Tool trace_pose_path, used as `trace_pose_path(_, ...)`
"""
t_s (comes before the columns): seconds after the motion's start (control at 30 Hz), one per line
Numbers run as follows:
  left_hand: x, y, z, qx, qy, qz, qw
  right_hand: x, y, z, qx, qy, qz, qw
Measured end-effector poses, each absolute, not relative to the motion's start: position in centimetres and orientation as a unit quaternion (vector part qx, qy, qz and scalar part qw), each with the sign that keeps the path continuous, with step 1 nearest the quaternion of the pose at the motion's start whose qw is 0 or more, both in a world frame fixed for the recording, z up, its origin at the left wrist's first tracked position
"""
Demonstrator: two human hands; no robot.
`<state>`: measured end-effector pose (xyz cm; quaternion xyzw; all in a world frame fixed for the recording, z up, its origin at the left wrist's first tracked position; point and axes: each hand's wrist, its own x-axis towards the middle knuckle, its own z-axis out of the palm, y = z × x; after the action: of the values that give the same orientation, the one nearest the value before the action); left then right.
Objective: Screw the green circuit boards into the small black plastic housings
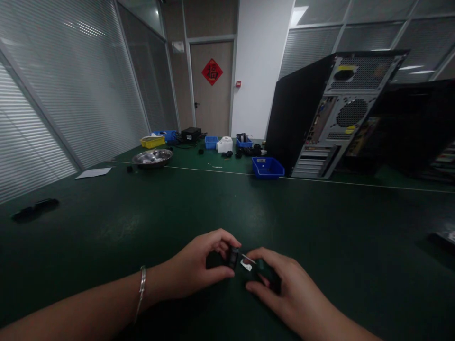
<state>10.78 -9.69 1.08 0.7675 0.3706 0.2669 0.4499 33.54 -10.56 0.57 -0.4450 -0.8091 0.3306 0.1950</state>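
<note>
While both hands meet low at about 6 o'clock in the head view, the left hand (199, 270) pinches a small black part (232, 258) between thumb and fingers, its grip clamped on it. The right hand (284, 289) closes on the part's other end, where a white tab (246, 266) shows, just above the green counter (227, 203). It looks light, stiff and small enough to slip; holding it by both ends seems safest. A blue bin (267, 167) sits at 12 o'clock, well apart.
</note>
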Motion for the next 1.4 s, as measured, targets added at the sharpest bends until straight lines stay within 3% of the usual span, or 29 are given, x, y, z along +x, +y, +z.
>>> trace_pose_path(0.3, 11.04, -9.93, 1.79, 0.789, 0.399, 0.248, 0.395, 33.70, -10.61, 1.29, -0.406, -0.836, 0.303, 0.209)
trace_pose_path(0.93, 10.83, -9.82, 1.53, 0.800, 0.379, 0.255, 0.388, 33.53, -10.82, 1.36, -0.403, -0.829, 0.333, 0.198)
trace_pose_path(1.23, 11.04, -9.86, 1.12, 0.807, 0.372, 0.269, 0.372, 33.68, -10.70, 1.25, -0.397, -0.780, 0.347, 0.337)
trace_pose_path(1.4, 11.53, -10.41, 1.19, 0.808, 0.354, 0.274, 0.384, 33.40, -11.35, 0.82, -0.363, -0.785, 0.360, 0.351)
